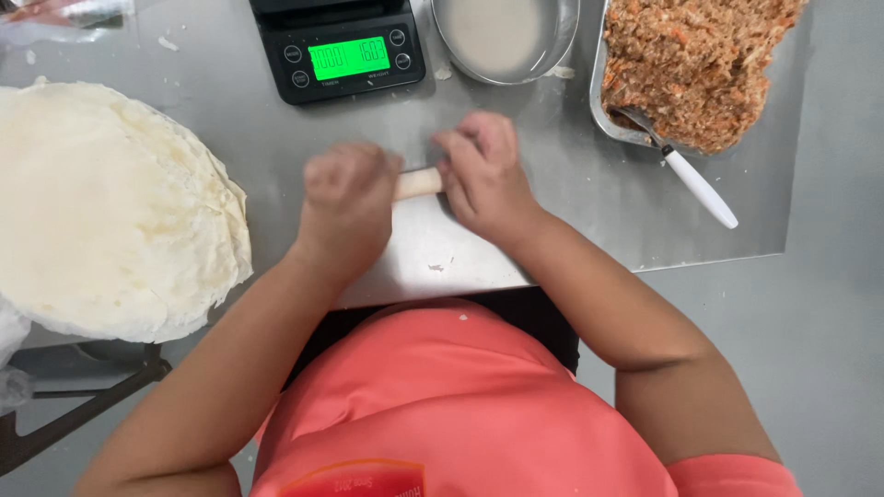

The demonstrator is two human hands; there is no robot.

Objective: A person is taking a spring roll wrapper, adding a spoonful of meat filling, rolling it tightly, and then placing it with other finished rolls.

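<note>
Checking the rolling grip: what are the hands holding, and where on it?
A pale rolled wrapper, one end under the left hand, the other under the right hand.

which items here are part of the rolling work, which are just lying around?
In use: left hand, right hand, pale roll, wrapper stack, filling tray, spoon.
Lying about: scale, metal bowl, plastic bag.
</note>
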